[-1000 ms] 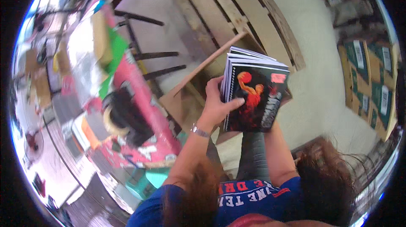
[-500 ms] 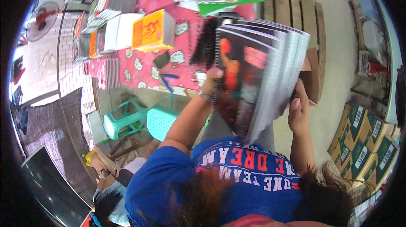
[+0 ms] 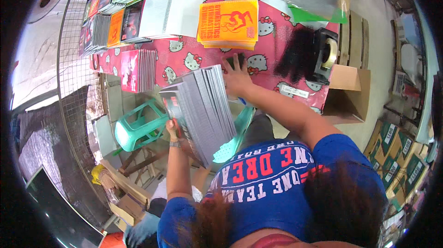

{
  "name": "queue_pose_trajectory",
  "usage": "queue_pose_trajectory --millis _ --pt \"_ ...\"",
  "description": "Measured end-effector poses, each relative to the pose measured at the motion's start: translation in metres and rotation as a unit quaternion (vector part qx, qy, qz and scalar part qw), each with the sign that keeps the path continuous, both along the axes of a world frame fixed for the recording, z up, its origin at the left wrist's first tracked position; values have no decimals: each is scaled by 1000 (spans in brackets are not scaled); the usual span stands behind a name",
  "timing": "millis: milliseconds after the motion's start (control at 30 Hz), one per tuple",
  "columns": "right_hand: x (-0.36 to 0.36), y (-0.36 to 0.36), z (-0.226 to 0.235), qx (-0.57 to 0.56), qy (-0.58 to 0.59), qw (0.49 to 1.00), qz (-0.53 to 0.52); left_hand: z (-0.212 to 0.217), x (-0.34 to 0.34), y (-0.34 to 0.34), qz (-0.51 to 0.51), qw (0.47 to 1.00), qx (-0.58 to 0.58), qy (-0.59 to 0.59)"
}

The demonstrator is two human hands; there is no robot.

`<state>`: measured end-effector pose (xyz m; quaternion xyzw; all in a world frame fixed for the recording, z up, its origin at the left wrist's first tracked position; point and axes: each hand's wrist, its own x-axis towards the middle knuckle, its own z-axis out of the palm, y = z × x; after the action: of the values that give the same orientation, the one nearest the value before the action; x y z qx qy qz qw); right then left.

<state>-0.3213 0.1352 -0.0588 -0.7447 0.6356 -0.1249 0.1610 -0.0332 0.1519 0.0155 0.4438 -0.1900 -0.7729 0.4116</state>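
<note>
While flat orange notebooks and a ring of tape crowd the pink upper-frame counter, left fingers clamp a ridged grey notebook stack, right fingers splaying wide by a dark block.

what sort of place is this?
Likely a notebook workshop or packing area: stacked spiral notebooks on a pink-covered table, a black tape dispenser, and an open cardboard box beside the table.

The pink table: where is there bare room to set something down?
On the table, bare cloth shows between the pink stack and the orange stack; a smaller patch lies between the orange stack and the black bristly pile. The far left is crowded with notebooks; the right hand covers part of the near edge.
</note>
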Motion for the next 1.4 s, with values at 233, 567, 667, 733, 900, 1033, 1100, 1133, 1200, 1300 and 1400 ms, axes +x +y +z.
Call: queue_pose_trajectory --millis 233,567,667,733,900,1033,1100,1133,1200,1300,1400 --pt "-23 36 -5 23 77 997 -15 1 26 -123 -367 911 173 -71" --pt "-25 31 15 85 82 989 -92 -24 -142 -263 -750 573 45 -328" --pt "-22 46 21 128 137 981 -44 -16 -171 -269 -745 499 153 -414" --pt "-35 61 20 152 168 974 -18 -29 -169 -267 -756 489 132 -414" --pt "-61 105 -5 62 193 979 -3 13 -190 -242 -754 520 72 -395" --pt "-63 98 1 50 174 983 -5 12 -190 -219 -759 350 -187 -516" --pt "-68 94 9 67 173 983 11 20 -187 -181 -648 255 -315 -645" --pt "-70 93 14 72 171 982 17 30 -177 -153 -543 235 -414 -692" --pt "-74 95 10 51 152 987 6 59 -173 -85 -401 174 -538 -720" --pt "-75 93 8 62 123 990 12 24 -114 18 -412 437 -532 -596" --pt "-79 92 16 65 130 988 47 -64 -67 57 -637 457 -142 -604"
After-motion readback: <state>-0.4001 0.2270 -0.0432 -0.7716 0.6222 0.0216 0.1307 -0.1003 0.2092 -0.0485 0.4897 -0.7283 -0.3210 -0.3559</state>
